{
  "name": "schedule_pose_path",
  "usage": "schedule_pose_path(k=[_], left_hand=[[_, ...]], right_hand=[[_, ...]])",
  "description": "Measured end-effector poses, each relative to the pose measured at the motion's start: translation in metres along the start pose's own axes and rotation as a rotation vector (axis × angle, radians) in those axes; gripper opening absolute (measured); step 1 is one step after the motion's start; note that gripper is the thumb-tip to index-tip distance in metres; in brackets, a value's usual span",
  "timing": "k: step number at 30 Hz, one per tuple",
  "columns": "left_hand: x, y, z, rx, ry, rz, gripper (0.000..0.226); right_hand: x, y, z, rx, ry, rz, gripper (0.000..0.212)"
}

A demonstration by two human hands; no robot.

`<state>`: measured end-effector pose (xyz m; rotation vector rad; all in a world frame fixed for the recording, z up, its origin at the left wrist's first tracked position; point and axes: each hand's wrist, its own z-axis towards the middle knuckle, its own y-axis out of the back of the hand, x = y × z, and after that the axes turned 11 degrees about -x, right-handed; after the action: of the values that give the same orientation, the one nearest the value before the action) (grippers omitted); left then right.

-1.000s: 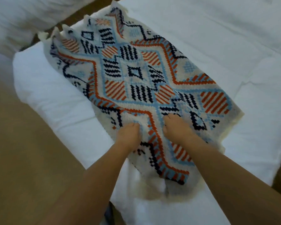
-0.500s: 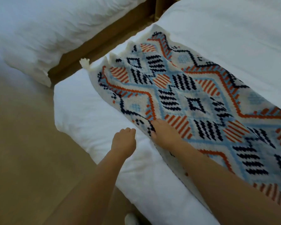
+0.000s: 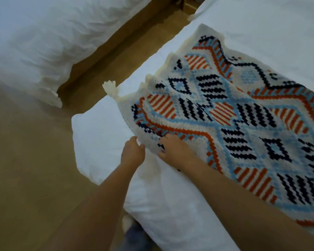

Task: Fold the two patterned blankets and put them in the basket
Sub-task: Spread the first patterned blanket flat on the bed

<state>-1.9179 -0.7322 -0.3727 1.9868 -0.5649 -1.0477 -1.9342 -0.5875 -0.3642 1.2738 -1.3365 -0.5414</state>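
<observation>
This is a bedroom. A bed [image 3: 170, 205] with white bedding stands near a second bed [image 3: 34, 42], also in white, across a tan floor [image 3: 25, 160].

Under your right hand [image 3: 172, 149], the blanket [image 3: 243, 124] runs cream with orange-red zigzags, pale blue bands, navy diamonds and blocks striped in navy or orange. Beyond your left hand [image 3: 132, 153], its corner tassel [image 3: 110, 87] is cream. The bedding [image 3: 101, 134] beneath both hands is white; the floor [image 3: 16, 178] to your left, tan.
</observation>
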Motion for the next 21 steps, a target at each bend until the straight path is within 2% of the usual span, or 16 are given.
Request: schedule_pose_path(k=[3, 5, 7, 9, 11, 13, 15, 18, 21], left_hand=[[0.005, 0.005, 0.044, -0.012, 0.039, -0.108, 0.043], [0.004, 0.005, 0.071, -0.008, -0.056, -0.118, 0.044], [0.002, 0.005, 0.089, 0.018, -0.14, -0.102, 0.049], [0.0, 0.004, 0.1, 0.048, -0.195, -0.15, 0.045], [0.0, 0.004, 0.109, 0.093, -0.218, -0.181, 0.039], [0.005, 0.006, 0.117, 0.127, -0.237, -0.119, 0.035], [0.015, 0.013, 0.118, 0.156, -0.329, -0.023, 0.027], [0.037, 0.028, 0.115, 0.172, -0.533, 0.138, 0.034], [0.062, 0.049, 0.106, 0.18, -0.567, 0.159, 0.035]], right_hand=[[0.02, -0.017, 0.023, 0.041, -0.121, -0.055, 0.058], [0.031, -0.032, 0.033, 0.036, -0.222, -0.075, 0.073], [0.042, -0.043, 0.043, 0.043, -0.299, -0.101, 0.08], [0.05, -0.05, 0.053, 0.034, -0.374, -0.128, 0.076], [0.059, -0.054, 0.06, -0.028, -0.417, -0.167, 0.063], [0.065, -0.057, 0.064, -0.069, -0.431, -0.207, 0.05], [0.069, -0.059, 0.063, -0.069, -0.433, -0.251, 0.043], [0.078, -0.059, 0.061, -0.04, -0.42, -0.278, 0.039], [0.098, -0.064, 0.049, -0.017, -0.386, -0.274, 0.036]])
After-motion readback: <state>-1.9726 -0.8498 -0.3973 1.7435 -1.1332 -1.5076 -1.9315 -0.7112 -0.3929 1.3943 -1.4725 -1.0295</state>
